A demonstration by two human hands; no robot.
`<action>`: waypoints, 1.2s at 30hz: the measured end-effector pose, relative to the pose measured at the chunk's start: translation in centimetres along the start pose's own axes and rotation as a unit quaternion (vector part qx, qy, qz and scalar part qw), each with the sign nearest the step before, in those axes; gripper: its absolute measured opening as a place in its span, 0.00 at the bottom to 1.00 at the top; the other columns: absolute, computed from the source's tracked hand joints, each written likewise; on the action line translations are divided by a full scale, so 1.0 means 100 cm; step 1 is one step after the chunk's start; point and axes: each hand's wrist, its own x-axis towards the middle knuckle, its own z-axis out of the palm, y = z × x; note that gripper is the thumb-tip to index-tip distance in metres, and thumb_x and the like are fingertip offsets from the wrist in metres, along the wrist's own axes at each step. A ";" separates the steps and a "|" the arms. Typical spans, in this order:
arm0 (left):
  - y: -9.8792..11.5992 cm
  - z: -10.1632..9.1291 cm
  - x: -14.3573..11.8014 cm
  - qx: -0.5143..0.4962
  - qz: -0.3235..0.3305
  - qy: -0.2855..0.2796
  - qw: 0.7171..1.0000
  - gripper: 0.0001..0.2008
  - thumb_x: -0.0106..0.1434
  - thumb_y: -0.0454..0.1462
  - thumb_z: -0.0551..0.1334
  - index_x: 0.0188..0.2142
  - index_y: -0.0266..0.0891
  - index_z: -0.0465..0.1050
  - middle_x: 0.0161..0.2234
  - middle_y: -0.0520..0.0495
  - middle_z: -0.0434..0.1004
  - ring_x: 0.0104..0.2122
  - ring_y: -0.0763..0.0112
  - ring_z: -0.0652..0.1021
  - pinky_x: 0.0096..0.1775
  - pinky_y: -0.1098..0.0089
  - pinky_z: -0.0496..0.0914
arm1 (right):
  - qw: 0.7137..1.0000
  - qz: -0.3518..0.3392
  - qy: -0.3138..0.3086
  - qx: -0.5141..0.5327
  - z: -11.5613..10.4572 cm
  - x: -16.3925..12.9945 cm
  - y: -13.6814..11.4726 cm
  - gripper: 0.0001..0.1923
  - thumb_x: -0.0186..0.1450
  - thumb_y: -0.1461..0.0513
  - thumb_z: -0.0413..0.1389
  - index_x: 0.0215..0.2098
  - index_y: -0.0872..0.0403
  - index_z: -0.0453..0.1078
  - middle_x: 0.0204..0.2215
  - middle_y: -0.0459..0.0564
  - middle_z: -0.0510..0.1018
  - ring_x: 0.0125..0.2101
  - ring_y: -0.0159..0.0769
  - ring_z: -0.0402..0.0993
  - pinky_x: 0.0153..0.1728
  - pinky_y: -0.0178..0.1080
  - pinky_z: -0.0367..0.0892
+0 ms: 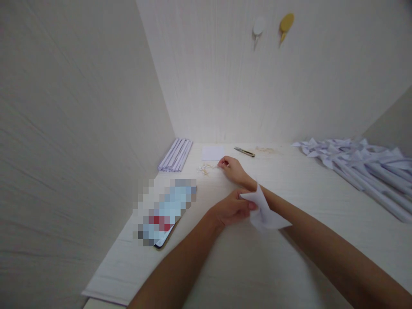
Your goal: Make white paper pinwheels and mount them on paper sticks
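My left hand [233, 208] is closed on a folded white paper piece [268, 216], whose pointed corners flare out to the right of the fingers. Farther forward, my right hand [234, 170] has its fingertips pinched together at the right edge of a small pile of thin, curled white and yellowish bands [204, 169]. Whatever lies between those fingertips is too small to make out. The right forearm passes behind the paper.
Rolled paper sticks [175, 155] lie at the back left, beside a flat white sheet [213, 153]. Thread snips [244, 152] and more tan bands [265, 149] are near the back wall. A blurred phone [174, 210] lies left. Many flared paper rolls [363, 165] are heaped right.
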 end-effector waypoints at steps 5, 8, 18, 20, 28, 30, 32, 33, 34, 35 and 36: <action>0.003 0.001 0.007 -0.057 0.030 0.065 0.996 0.12 0.33 0.33 0.68 0.21 0.34 0.71 0.19 0.53 0.70 0.20 0.77 0.68 0.30 0.72 0.63 | 0.994 0.045 0.043 0.095 -0.035 -0.021 -0.001 0.05 0.53 0.64 0.50 0.27 0.57 0.65 0.20 0.44 0.70 0.21 0.28 0.65 0.24 0.33 0.61; 0.002 -0.001 0.013 -0.049 0.082 0.120 0.988 0.11 0.37 0.32 0.66 0.24 0.34 0.72 0.21 0.52 0.72 0.24 0.76 0.71 0.32 0.72 0.63 | 0.969 0.086 0.065 0.223 -0.060 -0.043 -0.005 0.08 0.50 0.63 0.54 0.30 0.56 0.68 0.18 0.42 0.71 0.19 0.27 0.65 0.22 0.33 0.62; -0.009 -0.002 0.021 0.094 0.199 0.307 0.926 0.05 0.42 0.34 0.63 0.22 0.34 0.71 0.21 0.52 0.71 0.25 0.75 0.70 0.32 0.73 0.63 | 0.923 0.074 0.281 0.253 -0.084 -0.109 -0.034 0.04 0.48 0.62 0.60 0.24 0.53 0.73 0.19 0.45 0.76 0.21 0.31 0.71 0.26 0.38 0.69; -0.011 -0.003 0.020 0.120 0.210 0.318 0.917 0.05 0.44 0.35 0.63 0.23 0.35 0.71 0.21 0.53 0.71 0.25 0.74 0.70 0.32 0.73 0.64 | 0.936 0.056 0.246 0.245 -0.075 -0.115 -0.038 0.04 0.49 0.63 0.60 0.25 0.53 0.73 0.21 0.46 0.77 0.23 0.33 0.72 0.27 0.38 0.69; -0.013 -0.001 0.017 0.136 0.211 0.348 0.903 0.03 0.45 0.35 0.62 0.22 0.37 0.71 0.20 0.54 0.70 0.24 0.76 0.69 0.31 0.74 0.63 | 0.973 -0.065 0.213 0.061 -0.067 -0.124 -0.037 0.05 0.55 0.64 0.55 0.27 0.49 0.73 0.26 0.47 0.76 0.28 0.34 0.72 0.31 0.39 0.68; -0.012 0.001 0.016 0.129 0.211 0.344 0.906 0.04 0.44 0.34 0.63 0.23 0.36 0.72 0.20 0.54 0.71 0.23 0.77 0.69 0.31 0.73 0.63 | 0.973 -0.082 0.213 0.032 -0.068 -0.124 -0.037 0.05 0.55 0.64 0.55 0.25 0.49 0.72 0.25 0.47 0.74 0.27 0.33 0.70 0.27 0.38 0.67; -0.012 0.005 0.015 0.120 0.208 0.341 0.909 0.04 0.44 0.34 0.63 0.23 0.35 0.72 0.20 0.53 0.71 0.23 0.77 0.69 0.31 0.73 0.63 | 0.971 -0.083 0.225 0.008 -0.067 -0.123 -0.037 0.04 0.55 0.64 0.55 0.24 0.50 0.72 0.23 0.47 0.71 0.25 0.32 0.67 0.24 0.36 0.65; -0.012 0.007 0.015 0.115 0.205 0.341 0.910 0.04 0.43 0.33 0.63 0.22 0.35 0.72 0.20 0.53 0.72 0.23 0.78 0.69 0.31 0.73 0.63 | 0.970 -0.083 0.229 -0.002 -0.066 -0.122 -0.037 0.04 0.55 0.64 0.55 0.23 0.50 0.71 0.22 0.46 0.69 0.24 0.31 0.66 0.23 0.36 0.64; -0.013 0.009 0.015 0.111 0.200 0.341 0.912 0.04 0.43 0.33 0.63 0.22 0.35 0.72 0.20 0.53 0.72 0.23 0.77 0.69 0.31 0.73 0.63 | 0.970 -0.084 0.228 -0.012 -0.066 -0.122 -0.036 0.04 0.55 0.64 0.55 0.23 0.50 0.71 0.22 0.46 0.68 0.24 0.31 0.65 0.23 0.36 0.63; -0.013 0.011 0.015 0.106 0.196 0.342 0.913 0.04 0.43 0.33 0.63 0.22 0.35 0.72 0.20 0.53 0.72 0.23 0.77 0.69 0.31 0.73 0.64 | 0.970 -0.086 0.225 -0.019 -0.065 -0.122 -0.036 0.05 0.56 0.63 0.55 0.23 0.50 0.70 0.22 0.46 0.68 0.24 0.31 0.64 0.23 0.36 0.63; -0.013 0.012 0.015 0.103 0.193 0.343 0.914 0.04 0.42 0.33 0.63 0.22 0.35 0.72 0.21 0.53 0.72 0.23 0.77 0.70 0.31 0.73 0.64 | 0.970 -0.089 0.223 -0.026 -0.065 -0.122 -0.035 0.05 0.56 0.63 0.54 0.23 0.50 0.70 0.22 0.46 0.67 0.24 0.31 0.64 0.24 0.36 0.62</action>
